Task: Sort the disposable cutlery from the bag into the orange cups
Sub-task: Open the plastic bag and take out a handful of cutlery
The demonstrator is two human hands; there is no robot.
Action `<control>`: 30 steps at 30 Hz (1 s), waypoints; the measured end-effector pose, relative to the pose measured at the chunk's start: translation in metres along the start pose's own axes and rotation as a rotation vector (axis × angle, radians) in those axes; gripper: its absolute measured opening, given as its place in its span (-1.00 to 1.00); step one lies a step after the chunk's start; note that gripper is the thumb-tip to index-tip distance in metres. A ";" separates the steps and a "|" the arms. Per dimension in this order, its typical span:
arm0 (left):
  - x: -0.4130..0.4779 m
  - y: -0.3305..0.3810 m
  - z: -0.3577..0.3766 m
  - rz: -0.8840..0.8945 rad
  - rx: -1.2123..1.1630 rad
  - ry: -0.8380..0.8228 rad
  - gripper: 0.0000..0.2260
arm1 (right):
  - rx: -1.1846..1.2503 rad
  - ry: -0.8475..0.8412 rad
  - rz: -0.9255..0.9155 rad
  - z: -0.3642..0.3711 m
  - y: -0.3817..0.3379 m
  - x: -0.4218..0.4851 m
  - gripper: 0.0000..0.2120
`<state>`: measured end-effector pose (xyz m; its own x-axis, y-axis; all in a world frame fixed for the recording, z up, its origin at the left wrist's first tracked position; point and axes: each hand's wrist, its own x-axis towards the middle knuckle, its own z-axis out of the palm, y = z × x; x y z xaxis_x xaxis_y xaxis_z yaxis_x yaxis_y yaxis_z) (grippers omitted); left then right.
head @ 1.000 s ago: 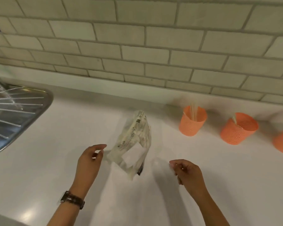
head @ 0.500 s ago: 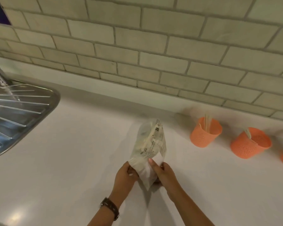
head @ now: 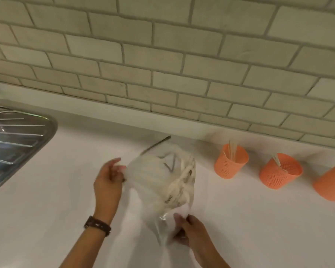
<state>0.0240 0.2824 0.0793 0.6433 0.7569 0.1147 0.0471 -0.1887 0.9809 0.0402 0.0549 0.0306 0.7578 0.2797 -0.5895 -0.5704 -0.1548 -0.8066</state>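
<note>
Room: pale brick-tiled wall behind a white countertop (head: pixel 46 219), seen from the head camera.
Sink: steel drainer (head: pixel 14 144) well to the outside of the left hand.
Bag: clear cutlery bag (head: pixel 162 180) between both hands, blurred, pale wooden cutlery bunched inside.
Left hand (head: pixel 108 182): fingertips pinching the bag's upper left edge; a watch on the wrist.
Right hand (head: pixel 191 231): clenched on the bag's lower corner.
Cups: three orange cups (head: pixel 230 163), (head: pixel 278 174), (head: pixel 331 184) beyond the right hand along the wall, each with a few pieces standing in it.
Risk: thin plastic may slip or split, I judge, spilling mixed cutlery across the counter.
Second risk: the light cups look easy to knock over when reached for.
</note>
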 end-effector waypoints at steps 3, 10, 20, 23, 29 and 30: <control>0.005 0.052 -0.009 0.585 0.174 0.043 -0.71 | -0.398 -0.050 -0.038 -0.002 -0.001 -0.008 -0.74; -0.041 0.059 -0.011 1.360 0.382 -0.381 -0.85 | -0.306 0.515 -0.743 -0.025 -0.095 -0.010 -0.75; -0.042 0.078 -0.042 0.852 0.321 -0.481 -0.71 | -0.652 0.293 -0.932 -0.044 -0.159 0.012 -0.90; -0.036 0.095 -0.040 0.528 0.252 -0.351 -0.81 | -0.640 0.344 -1.021 -0.043 -0.166 0.001 -0.95; -0.026 0.096 -0.040 0.037 0.282 -0.565 -0.83 | -0.687 0.446 -0.966 -0.045 -0.175 -0.010 -0.95; -0.027 0.096 -0.039 0.034 0.286 -0.551 -0.84 | -0.716 0.474 -0.964 -0.044 -0.176 -0.015 -0.95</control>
<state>-0.0193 0.2683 0.1763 0.9445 0.3274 -0.0277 0.1733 -0.4250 0.8884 0.1433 0.0364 0.1789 0.8881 0.2231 0.4018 0.4510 -0.5916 -0.6683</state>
